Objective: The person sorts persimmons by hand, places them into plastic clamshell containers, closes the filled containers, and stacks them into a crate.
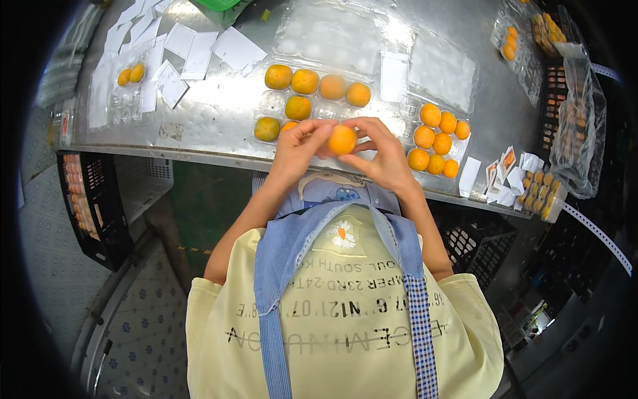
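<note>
The main danger, in my judgement, was that the orange (pixel 343 140) might slip. It was round and its skin looked smooth, and the fingertips carried it close to the near edge of the metal surface (pixel 206 120). If the grip became loose there, the fruit could roll over this edge and fall to the floor. A second risk came from the left hand (pixel 296 151): it was over the near side of the clear plastic tray (pixel 271 103), partly hiding one fruit, so a careless wrist could knock the tray.

The orange was between the two hands, to the right of the left hand and to the left of the right hand (pixel 383 156). Both hands were closed on it by thumbs and fingers; how firmly they pressed, I could not tell. Beyond the right hand, other oranges (pixel 442 142) rested near the same edge.
</note>
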{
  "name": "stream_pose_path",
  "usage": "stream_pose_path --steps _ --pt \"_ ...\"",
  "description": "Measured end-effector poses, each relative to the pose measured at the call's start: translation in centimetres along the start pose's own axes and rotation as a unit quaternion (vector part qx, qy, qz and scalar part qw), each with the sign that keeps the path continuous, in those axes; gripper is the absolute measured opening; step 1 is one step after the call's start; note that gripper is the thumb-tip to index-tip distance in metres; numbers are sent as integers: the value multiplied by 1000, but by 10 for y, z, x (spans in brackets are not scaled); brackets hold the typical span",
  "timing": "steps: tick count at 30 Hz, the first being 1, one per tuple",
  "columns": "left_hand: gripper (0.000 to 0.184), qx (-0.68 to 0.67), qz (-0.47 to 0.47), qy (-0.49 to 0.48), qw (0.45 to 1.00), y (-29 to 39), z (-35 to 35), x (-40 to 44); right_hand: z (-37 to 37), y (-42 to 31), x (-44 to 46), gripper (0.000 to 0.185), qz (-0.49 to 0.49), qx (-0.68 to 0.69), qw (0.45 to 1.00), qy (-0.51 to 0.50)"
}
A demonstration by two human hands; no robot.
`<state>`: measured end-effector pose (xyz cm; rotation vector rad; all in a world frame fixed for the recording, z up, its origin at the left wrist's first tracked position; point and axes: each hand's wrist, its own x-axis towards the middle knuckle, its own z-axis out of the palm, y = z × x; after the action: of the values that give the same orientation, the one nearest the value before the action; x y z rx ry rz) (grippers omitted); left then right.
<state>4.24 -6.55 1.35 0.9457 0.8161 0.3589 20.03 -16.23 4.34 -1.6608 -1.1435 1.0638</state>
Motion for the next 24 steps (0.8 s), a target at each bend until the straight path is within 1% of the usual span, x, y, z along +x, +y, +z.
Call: stream_pose_path --steps 3,6,7,10,11,14,15,18,21,24 --pt "19 130 57 16 990 -3 2 1 4 8 -4 52 -79 -51 996 2" --pt "15 57 26 27 998 -6 1 2 5 8 -7 52 -59 -48 997 -2" --pt "15 68 45 25 996 -9 -3 4 4 8 -8 53 -75 -55 996 0" --pt "14 62 22 14 998 -7 -4 3 1 5 -9 54 -97 -81 992 9" --pt "14 57 23 26 998 -7 -1 2 -2 7 -12 52 -95 -81 992 23" --pt "16 47 25 53 997 -5 1 1 -28 15 -19 48 -20 -111 991 71" --pt "17 47 24 56 997 -6 -4 2 -38 23 -21 47 0 -139 986 92" --pt "17 46 17 68 996 -5 -15 4 -68 50 -31 48 -21 -286 947 147" --pt "16 28 19 74 997 -5 -18 5 -83 59 -36 48 -42 -378 910 164" --pt "16 32 19 75 997 -1 -18 5 -87 66 -36 46 -28 -403 901 160"
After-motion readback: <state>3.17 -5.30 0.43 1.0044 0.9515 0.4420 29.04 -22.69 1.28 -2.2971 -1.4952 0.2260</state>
